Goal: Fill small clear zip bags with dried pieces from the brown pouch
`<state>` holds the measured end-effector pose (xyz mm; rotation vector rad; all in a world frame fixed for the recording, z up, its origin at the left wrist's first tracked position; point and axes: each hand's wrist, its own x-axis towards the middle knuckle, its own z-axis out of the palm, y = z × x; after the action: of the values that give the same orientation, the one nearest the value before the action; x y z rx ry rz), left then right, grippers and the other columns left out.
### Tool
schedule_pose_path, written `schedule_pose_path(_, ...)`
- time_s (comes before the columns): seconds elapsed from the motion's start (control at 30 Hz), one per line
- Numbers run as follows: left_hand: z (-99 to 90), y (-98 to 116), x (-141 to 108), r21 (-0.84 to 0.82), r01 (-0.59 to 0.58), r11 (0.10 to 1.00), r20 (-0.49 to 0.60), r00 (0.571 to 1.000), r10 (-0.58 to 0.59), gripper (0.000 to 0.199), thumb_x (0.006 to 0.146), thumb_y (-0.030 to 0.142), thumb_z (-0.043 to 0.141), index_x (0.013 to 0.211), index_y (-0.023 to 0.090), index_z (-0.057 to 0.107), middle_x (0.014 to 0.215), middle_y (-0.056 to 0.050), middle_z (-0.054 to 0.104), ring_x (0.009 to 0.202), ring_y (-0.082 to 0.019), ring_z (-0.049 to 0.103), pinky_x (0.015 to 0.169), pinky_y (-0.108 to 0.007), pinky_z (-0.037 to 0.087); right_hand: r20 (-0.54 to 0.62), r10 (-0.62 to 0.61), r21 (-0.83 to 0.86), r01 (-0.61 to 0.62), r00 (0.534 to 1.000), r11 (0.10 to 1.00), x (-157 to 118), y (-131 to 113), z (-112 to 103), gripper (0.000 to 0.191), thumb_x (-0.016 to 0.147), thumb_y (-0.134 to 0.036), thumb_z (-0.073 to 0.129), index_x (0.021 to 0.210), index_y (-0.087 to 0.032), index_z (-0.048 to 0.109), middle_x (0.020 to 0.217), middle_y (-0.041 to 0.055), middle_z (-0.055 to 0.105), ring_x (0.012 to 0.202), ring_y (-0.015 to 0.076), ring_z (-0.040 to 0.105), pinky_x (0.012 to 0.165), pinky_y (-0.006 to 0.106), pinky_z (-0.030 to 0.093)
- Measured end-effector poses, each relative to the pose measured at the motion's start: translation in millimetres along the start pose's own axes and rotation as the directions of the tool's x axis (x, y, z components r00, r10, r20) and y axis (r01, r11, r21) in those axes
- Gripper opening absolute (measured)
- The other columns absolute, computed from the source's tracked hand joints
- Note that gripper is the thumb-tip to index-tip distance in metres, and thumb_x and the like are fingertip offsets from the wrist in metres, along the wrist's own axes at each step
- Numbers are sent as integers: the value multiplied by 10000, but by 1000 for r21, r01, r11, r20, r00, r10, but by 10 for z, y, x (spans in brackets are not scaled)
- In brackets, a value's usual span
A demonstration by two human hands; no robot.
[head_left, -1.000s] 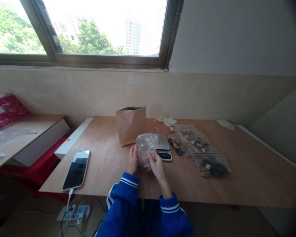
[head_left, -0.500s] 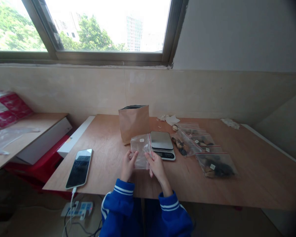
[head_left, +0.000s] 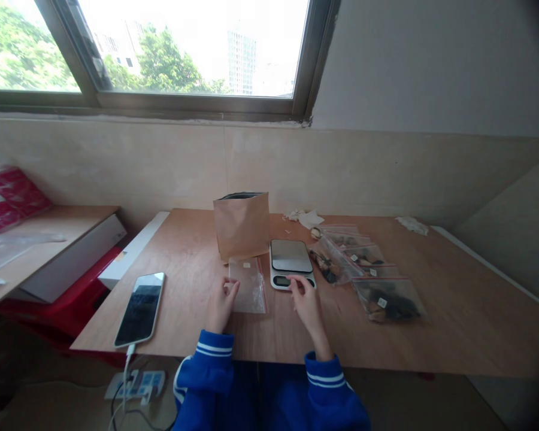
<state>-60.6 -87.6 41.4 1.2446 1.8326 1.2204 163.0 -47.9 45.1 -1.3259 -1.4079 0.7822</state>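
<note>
A clear zip bag [head_left: 248, 293] with a red strip and small white label lies flat on the table. At its left edge is my left hand [head_left: 221, 304], fingers loosely bent, thumb a little apart, holding nothing I can see. My right hand [head_left: 306, 302] reaches the front of the kitchen scale [head_left: 291, 256], with fingertips at the panel beside its small display. Its fingers are apart and hold nothing visible. Behind the zip bag stands an open brown paper pouch [head_left: 241, 226]; its contents are hidden. The scale's metal plate carries nothing.
Several filled zip bags [head_left: 386, 299] with dark and brown pieces lie right of the scale. A phone [head_left: 140, 310] on a charging cable [head_left: 128, 365] is at the left. Crumpled white gloves or tissue [head_left: 311, 219] lie at the back. A power strip [head_left: 137, 384] sits below.
The zip bag, held up between both hands before, now lies on the table. My right hand let go and moved right to the scale's front; my left hand shifted slightly left.
</note>
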Motion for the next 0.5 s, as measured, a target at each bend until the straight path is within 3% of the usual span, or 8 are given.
schedule_pose_path(0.1, -24, 30, -47, 296, -63, 953, -165, 980, 116, 434, 783, 370, 647, 1150, 155, 561, 929, -89, 632, 858, -255, 638, 732, -369, 498, -200, -210, -249, 158, 957, 956, 163, 174, -284, 334, 864, -399, 435, 905, -168, 673, 916, 143, 660, 891, 264, 608, 796, 413, 504)
schedule_pose_path(0.17, -2, 84, -80, 402, -141, 905, -209, 948, 241, 578, 771, 304, 666, 1298, 147, 487, 1220, -176, 551, 1122, -310, 567, 904, -455, 470, -270, -292, -416, 163, 918, 895, 304, 277, -503, 323, 866, -320, 408, 958, -153, 669, 972, 159, 642, 976, 282, 580, 898, 454, 462)
schedule_pose_path(0.23, 53, 136, -111, 467, -239, 851, -127, 935, 332, 573, 818, 257, 614, 1366, 196, 455, 1382, -176, 457, 1283, -315, 460, 1029, -499, 391, -302, -334, -565, 115, 893, 817, 463, 368, -713, 325, 857, -265, 409, 1029, -133, 650, 1052, 180, 626, 1068, 302, 547, 960, 480, 415)
schedule_pose_path(0.3, 140, 165, -145, 506, -327, 798, 37, 933, 358, 508, 873, 227, 539, 1375, 267, 476, 1484, -114, 396, 1388, -296, 349, 1117, -514, 291, -307, -312, -681, 22, 899, 732, 626, 448, -895, 370, 849, -250, 434, 1133, -91, 610, 1176, 222, 583, 1151, 332, 504, 984, 499, 383)
schedule_pose_path(0.4, 304, 161, -206, 581, -366, 727, 256, 930, 263, 487, 908, 260, 505, 1389, 334, 497, 1554, -49, 336, 1457, -318, 213, 1160, -534, 201, -296, -155, -771, -140, 942, 621, 846, 542, -1090, 472, 849, -285, 482, 1249, -41, 544, 1247, 266, 540, 1166, 376, 487, 952, 521, 384)
schedule_pose_path(0.5, 441, 138, -263, 668, -354, 655, 314, 932, 183, 510, 933, 296, 467, 1436, 373, 430, 1572, -42, 298, 1458, -364, 171, 1152, -570, 189, -286, -9, -804, -235, 958, 546, 1001, 581, -1199, 424, 851, -289, 496, 1212, -90, 598, 1208, 242, 570, 1130, 379, 507, 909, 517, 393)
